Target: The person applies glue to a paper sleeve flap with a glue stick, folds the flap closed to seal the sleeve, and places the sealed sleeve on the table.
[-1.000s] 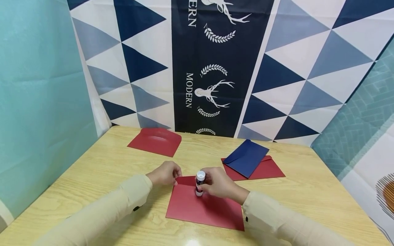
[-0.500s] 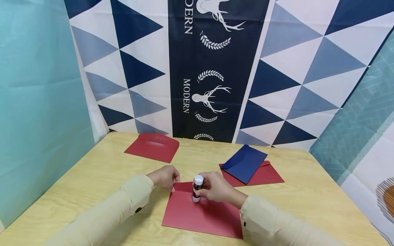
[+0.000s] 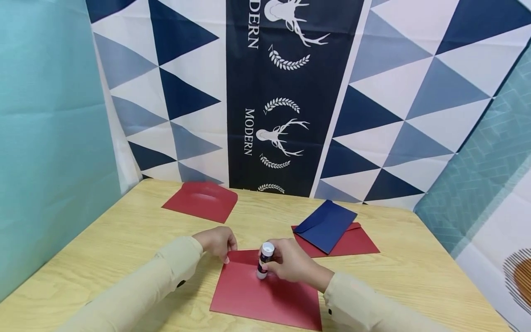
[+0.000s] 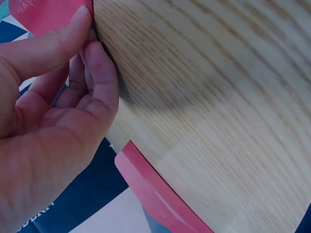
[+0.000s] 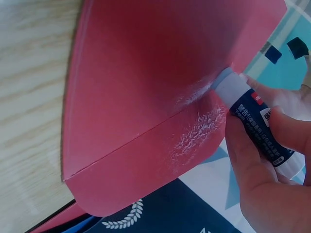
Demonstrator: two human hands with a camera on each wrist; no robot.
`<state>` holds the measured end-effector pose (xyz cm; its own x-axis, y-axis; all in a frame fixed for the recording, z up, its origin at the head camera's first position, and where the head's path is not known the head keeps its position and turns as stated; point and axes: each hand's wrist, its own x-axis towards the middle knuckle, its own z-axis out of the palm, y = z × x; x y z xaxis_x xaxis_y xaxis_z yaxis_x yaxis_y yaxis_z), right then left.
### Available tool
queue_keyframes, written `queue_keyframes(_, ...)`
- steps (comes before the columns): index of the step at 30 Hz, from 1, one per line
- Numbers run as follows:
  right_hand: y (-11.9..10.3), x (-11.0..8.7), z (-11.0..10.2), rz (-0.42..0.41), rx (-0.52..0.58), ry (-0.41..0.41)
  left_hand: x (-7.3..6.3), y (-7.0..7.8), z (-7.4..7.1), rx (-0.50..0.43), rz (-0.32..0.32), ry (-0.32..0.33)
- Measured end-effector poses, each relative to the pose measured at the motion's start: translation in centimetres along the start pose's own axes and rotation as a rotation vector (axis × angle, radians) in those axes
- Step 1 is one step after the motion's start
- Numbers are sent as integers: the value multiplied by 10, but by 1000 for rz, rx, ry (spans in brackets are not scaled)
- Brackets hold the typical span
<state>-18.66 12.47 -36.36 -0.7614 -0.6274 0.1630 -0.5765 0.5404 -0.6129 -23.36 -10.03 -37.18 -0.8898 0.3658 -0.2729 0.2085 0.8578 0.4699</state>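
A red envelope (image 3: pixel 265 299) lies on the table with its flap (image 5: pixel 131 184) spread out at the far side. My left hand (image 3: pixel 216 240) pinches the flap's left corner, its thumb (image 4: pixel 77 24) on top. In my right hand (image 3: pixel 292 260), thumb and fingers grip a glue stick (image 3: pixel 264 263) with a white base and a dark label. The stick leans, its lower end right at the envelope near the flap fold. Whitish glue smears (image 5: pixel 194 136) show on the flap and by the fold in the right wrist view.
Another red envelope (image 3: pixel 201 201) lies at the back left of the wooden table (image 3: pixel 116 258). At the back right, a navy envelope (image 3: pixel 325 226) rests over a third red envelope (image 3: pixel 361 242). A patterned cloth (image 3: pixel 286 92) hangs behind the table.
The head view has tilted up slightly, so everything sits lower in it. The glue stick leans more than before, staying near the flap fold. The left hand keeps hold of the corner.
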Motion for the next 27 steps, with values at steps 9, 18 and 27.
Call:
queue_keyframes(9, 2, -12, -9, -13, -111, 33, 0, 1, -1, -10, -7, 11)
queue_keyframes(18, 9, -28, -17, -1, -124, 44, -2, -2, 3, -34, -41, 18)
queue_keyframes(27, 6, -33, -33, 67, -209, 14, 0, -3, 1, -57, -28, 6)
